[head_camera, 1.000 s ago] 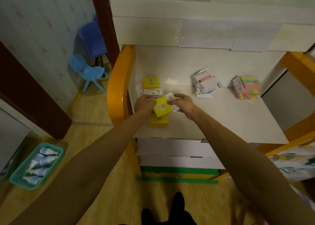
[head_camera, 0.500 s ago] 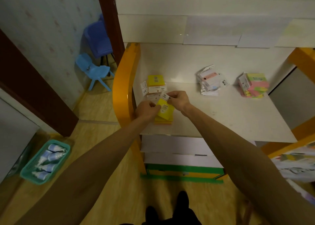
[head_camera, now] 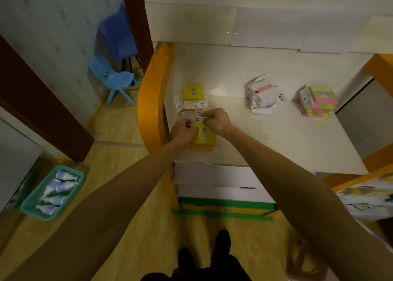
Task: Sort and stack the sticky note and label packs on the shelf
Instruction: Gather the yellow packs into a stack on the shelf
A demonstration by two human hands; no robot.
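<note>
At the shelf's (head_camera: 276, 144) left end, the left hand (head_camera: 184, 130) and right hand (head_camera: 214, 120) both pinch a yellow pack (head_camera: 203, 135) in curled fingers, seating it on a yellow stack. Rightward, the white label packs (head_camera: 262, 96) and pastel note packs (head_camera: 318, 102) lie in loose heaps, so sorting looks roughly one-third done.

The yellow pack (head_camera: 203, 135) at the near left of the shelf, under the two hands, bears the number "2207" on its top face. On the white card band of the far yellow pack (head_camera: 194, 98), just behind it, the word "stick" stands upside down, and the same word shows partly on the white card (head_camera: 192, 113) lying between the two packs. Print on the white packs (head_camera: 262, 95) and on the pastel stack (head_camera: 319, 101) further right is too small to read.
</note>
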